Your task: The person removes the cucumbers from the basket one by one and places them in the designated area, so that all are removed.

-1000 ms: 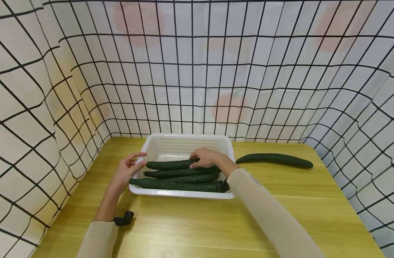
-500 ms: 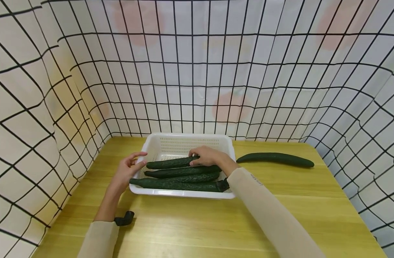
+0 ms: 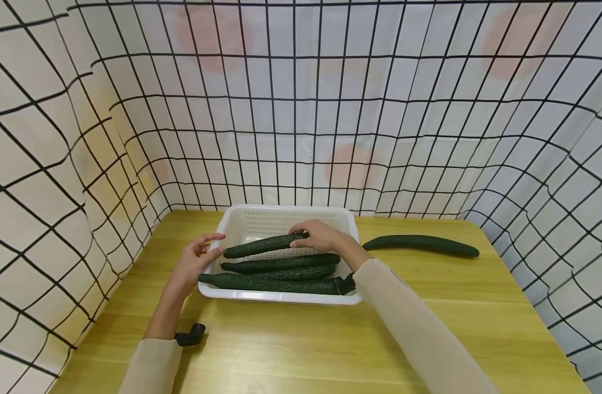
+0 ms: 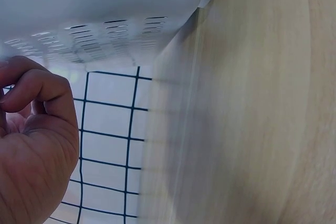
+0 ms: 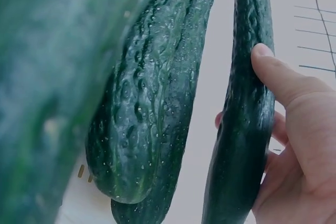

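Note:
In the head view, my right hand [image 3: 320,238] grips a long dark green cucumber [image 3: 264,245] near its right end, thumb on one side and fingers on the other. This cucumber slants up to the right inside a white plastic basket [image 3: 281,296]. The right wrist view shows the thumb pressed along the held cucumber [image 5: 239,124]. Several other cucumbers [image 3: 281,264] lie side by side in the basket's front half. My left hand [image 3: 195,260] holds the basket's left rim; in the left wrist view, its bent fingers [image 4: 44,90] are at the slotted wall [image 4: 100,35].
One more cucumber [image 3: 421,243] lies on the yellow wooden table [image 3: 291,350], right of the basket. White sheeting with a black grid [image 3: 301,120] encloses the back and both sides. A small black device [image 3: 191,334] sits at the left wrist.
My right hand has raised the cucumber's right end and drawn it away from the others, so a gap shows between them. The left hand and the basket have stayed in place.

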`<state>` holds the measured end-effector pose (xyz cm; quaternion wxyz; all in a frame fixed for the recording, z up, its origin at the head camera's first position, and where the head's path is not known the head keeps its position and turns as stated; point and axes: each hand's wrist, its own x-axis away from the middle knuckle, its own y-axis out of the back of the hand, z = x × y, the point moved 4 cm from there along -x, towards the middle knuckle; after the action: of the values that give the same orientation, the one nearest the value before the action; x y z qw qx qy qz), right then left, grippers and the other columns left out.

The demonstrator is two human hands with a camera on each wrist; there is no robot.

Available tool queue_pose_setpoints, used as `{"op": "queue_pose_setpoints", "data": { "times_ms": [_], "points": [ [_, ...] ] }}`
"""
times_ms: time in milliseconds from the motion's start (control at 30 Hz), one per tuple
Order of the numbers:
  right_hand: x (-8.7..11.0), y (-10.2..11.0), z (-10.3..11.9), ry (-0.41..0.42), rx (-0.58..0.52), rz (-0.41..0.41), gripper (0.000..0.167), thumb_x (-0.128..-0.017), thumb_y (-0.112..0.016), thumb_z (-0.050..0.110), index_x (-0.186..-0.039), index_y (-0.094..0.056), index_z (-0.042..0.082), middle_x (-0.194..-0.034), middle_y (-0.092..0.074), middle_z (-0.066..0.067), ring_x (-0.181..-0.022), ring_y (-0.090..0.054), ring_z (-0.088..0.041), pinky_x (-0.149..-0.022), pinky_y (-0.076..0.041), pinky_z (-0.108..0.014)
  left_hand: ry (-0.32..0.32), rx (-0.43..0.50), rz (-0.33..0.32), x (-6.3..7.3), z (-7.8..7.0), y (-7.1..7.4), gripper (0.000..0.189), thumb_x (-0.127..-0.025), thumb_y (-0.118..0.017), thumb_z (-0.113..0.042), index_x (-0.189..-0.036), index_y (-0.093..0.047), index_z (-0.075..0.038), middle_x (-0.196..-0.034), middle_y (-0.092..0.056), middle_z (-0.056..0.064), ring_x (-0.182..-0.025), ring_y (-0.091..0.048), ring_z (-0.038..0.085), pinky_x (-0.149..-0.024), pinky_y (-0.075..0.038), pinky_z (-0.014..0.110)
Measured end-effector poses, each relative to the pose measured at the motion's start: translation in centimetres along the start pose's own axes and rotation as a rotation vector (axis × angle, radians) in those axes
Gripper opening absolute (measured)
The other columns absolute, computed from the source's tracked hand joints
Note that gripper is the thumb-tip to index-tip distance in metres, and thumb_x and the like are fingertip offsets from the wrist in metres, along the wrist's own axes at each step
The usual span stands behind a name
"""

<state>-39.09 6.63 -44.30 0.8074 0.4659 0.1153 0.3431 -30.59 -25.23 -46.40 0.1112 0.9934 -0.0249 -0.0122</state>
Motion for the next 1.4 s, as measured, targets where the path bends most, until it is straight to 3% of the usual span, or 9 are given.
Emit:
{"op": "queue_pose_setpoints", "data": {
  "times_ms": [167, 433, 733, 1100, 1400],
  "points": [
    [0.4, 0.1, -0.3, -0.008, -0.052, -0.067, 0.049, -0.102, -0.064, 0.039, -0.146, -0.058, 0.018, -0.149, -0.057, -0.006, -0.140, -0.051, -0.027, -0.114, -0.044, -0.047, 0.010, 0.002, -0.001, 0.2, 0.0, -0.2, 0.050, -0.099, -0.070, -0.027, -0.143, -0.057, -0.005, -0.082, -0.056, -0.002, -0.072, -0.053, 0.010, -0.061, -0.050, 0.026],
    [0.9, 1.0, 0.6, 0.022, 0.051, -0.224, 0.044, -0.099, -0.068, 0.039, -0.139, -0.064, 0.022, -0.144, -0.062, -0.002, -0.135, -0.056, -0.025, -0.110, -0.047, -0.047, 0.007, 0.006, 0.003, 0.1, -0.1, -0.3, 0.051, -0.100, -0.070, -0.025, -0.145, -0.056, -0.005, -0.083, -0.056, -0.001, -0.072, -0.053, 0.010, -0.060, -0.050, 0.026],
    [2.0, 3.1, 1.7, 0.008, 0.105, -0.263, 0.046, -0.100, -0.066, 0.040, -0.141, -0.063, 0.019, -0.145, -0.062, -0.005, -0.136, -0.056, -0.027, -0.110, -0.046, -0.048, 0.017, 0.002, 0.010, 0.0, 0.0, -0.4, 0.053, -0.099, -0.071, -0.026, -0.146, -0.055, -0.007, -0.087, -0.058, 0.001, -0.078, -0.055, 0.010, -0.065, -0.051, 0.025],
    [5.1, 5.8, 2.2, 0.011, 0.031, -0.312, 0.049, -0.101, -0.065, 0.040, -0.144, -0.060, 0.017, -0.148, -0.059, -0.009, -0.137, -0.054, -0.032, -0.111, -0.045, -0.053, -0.010, -0.022, 0.005, -0.1, 0.0, -0.1, 0.051, -0.100, -0.070, -0.024, -0.145, -0.057, -0.006, -0.083, -0.057, -0.002, -0.075, -0.053, 0.008, -0.063, -0.050, 0.023],
    [7.9, 7.1, 0.5, 0.002, -0.017, -0.359, 0.050, -0.101, -0.065, 0.041, -0.144, -0.060, 0.015, -0.149, -0.058, -0.008, -0.139, -0.052, -0.032, -0.112, -0.043, -0.054, 0.000, -0.038, 0.002, 0.0, -0.1, 0.0, 0.051, -0.099, -0.070, -0.026, -0.145, -0.056, -0.008, -0.087, -0.059, 0.001, -0.080, -0.056, 0.011, -0.069, -0.052, 0.026]
  ]
}}
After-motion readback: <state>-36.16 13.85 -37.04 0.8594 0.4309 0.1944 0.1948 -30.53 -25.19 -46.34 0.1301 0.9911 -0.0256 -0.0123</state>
